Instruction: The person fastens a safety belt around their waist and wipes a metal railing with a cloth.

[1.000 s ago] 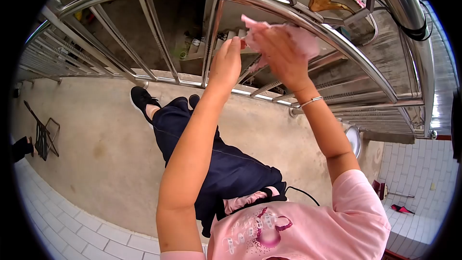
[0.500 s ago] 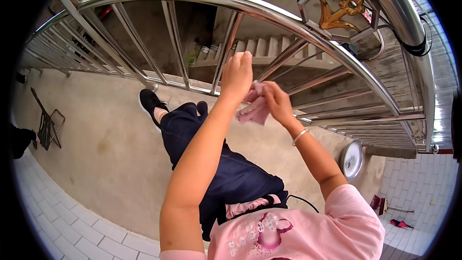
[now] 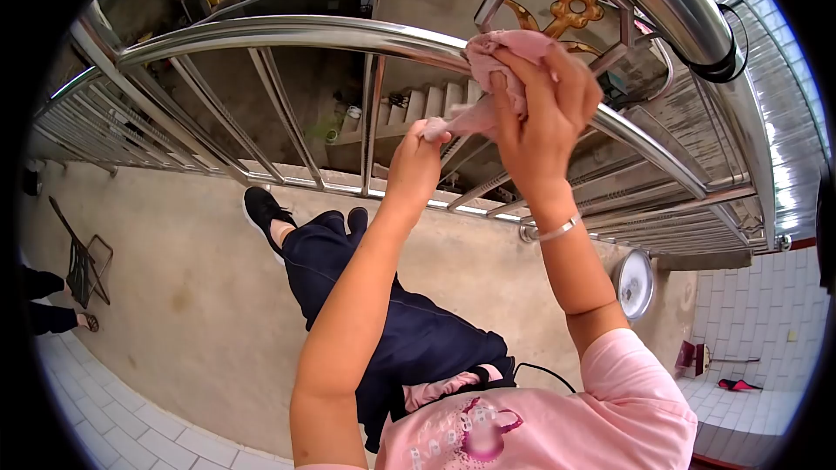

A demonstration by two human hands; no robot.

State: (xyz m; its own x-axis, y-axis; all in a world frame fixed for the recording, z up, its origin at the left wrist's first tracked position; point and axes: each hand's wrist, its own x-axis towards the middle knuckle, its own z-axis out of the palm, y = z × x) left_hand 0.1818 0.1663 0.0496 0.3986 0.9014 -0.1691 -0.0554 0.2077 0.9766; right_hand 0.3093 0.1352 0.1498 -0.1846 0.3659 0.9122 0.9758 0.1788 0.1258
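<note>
A pink cloth [image 3: 515, 45] stretches between my two hands. My right hand [image 3: 547, 113] has its fingers curled over the cloth's bunched upper part, at the curved metal rail [image 3: 348, 32] of the railing. Lower and to the left, my left hand [image 3: 416, 161] pinches the cloth's twisted end, in front of the railing's upright bars. Just beyond my right hand is a gold flower ornament [image 3: 576, 7] inside a metal hexagon frame. Part of the rail is hidden behind the cloth and my right hand.
Beyond the railing, concrete stairs [image 3: 418, 109] lie at a lower level. A folding stool [image 3: 83, 265] stands at the left, near another person's feet [image 3: 87, 320]. A round metal basin [image 3: 634, 285] leans at the right. A dustpan [image 3: 692, 357] and a red slipper [image 3: 738, 386] are farther right.
My right hand has moved up and right to the rail, taking the cloth along. My left hand has dropped slightly and now pinches the cloth's end. More of the other person's legs shows at left.
</note>
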